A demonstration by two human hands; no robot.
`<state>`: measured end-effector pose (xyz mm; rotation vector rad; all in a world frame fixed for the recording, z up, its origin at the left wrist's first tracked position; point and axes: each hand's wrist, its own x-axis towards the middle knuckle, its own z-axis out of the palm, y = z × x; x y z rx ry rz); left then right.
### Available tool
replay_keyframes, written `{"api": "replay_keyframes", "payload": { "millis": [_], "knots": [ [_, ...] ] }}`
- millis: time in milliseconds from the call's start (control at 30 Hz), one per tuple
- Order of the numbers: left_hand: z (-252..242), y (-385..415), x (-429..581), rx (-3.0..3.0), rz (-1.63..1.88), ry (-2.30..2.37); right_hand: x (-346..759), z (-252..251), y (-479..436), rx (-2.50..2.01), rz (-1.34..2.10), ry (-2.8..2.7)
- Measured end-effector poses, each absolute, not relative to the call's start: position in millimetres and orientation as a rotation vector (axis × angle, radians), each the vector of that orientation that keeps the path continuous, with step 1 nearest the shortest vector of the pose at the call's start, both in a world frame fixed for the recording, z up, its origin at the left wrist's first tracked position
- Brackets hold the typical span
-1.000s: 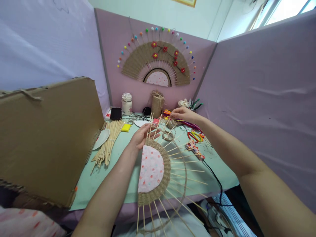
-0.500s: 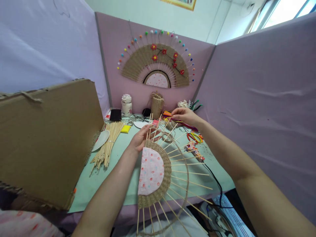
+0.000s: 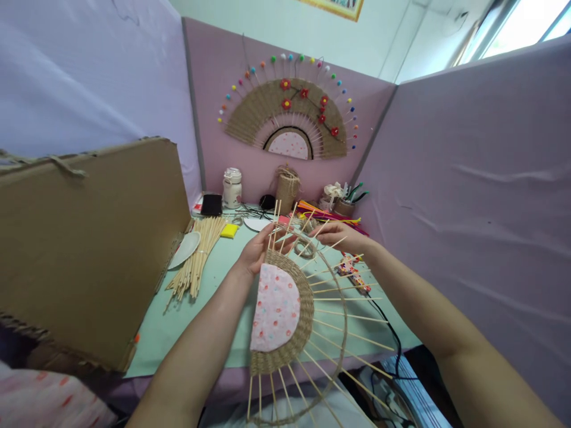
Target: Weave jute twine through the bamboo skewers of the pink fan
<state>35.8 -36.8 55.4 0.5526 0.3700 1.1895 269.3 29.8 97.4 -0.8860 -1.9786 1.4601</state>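
A half-round fan frame point(image 3: 307, 291) stands on its side in front of me, its straight edge to the left. Pink flowered fabric point(image 3: 276, 309) fills its centre, bordered by a woven twine band point(image 3: 306, 321), and thin wooden sticks point(image 3: 352, 316) fan out from it. A ring of twine point(image 3: 345, 309) runs across the sticks. My left hand point(image 3: 259, 248) grips the frame's upper end, with fingers behind the sticks. My right hand point(image 3: 341, 236) is beside the upper sticks, its fingers pinched together; what they hold is too small to make out. Behind the sticks lies a coil of twine point(image 3: 304, 248).
A bundle of sticks point(image 3: 198, 255), a white oval piece point(image 3: 185, 249) and a yellow packet point(image 3: 229, 230) lie left. A cardboard sheet point(image 3: 89, 249) stands there. Behind are a white jar point(image 3: 232, 188) and twine roll point(image 3: 288, 185). At right is a flowered glue gun point(image 3: 353, 276) with a cord.
My right hand has come down from above the colourful strips to beside the upper sticks. My left hand still holds the fan frame. The whole view has shifted slightly.
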Motion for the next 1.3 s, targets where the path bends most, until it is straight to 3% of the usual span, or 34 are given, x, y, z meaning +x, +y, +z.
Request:
{"api": "replay_keyframes", "payload": {
  "millis": [233, 667, 1300],
  "knots": [
    [59, -46, 39, 0.801, 1.143, 0.333, 270, 98, 0, -0.716, 1.627, -1.967],
    [62, -44, 30, 0.866, 1.109, 0.252, 257, 110, -14, -0.975, 1.230, -2.040],
    [61, -44, 30, 0.873, 1.184, 0.263, 282, 122, 0, -1.057, 1.168, -1.820]
  ]
}}
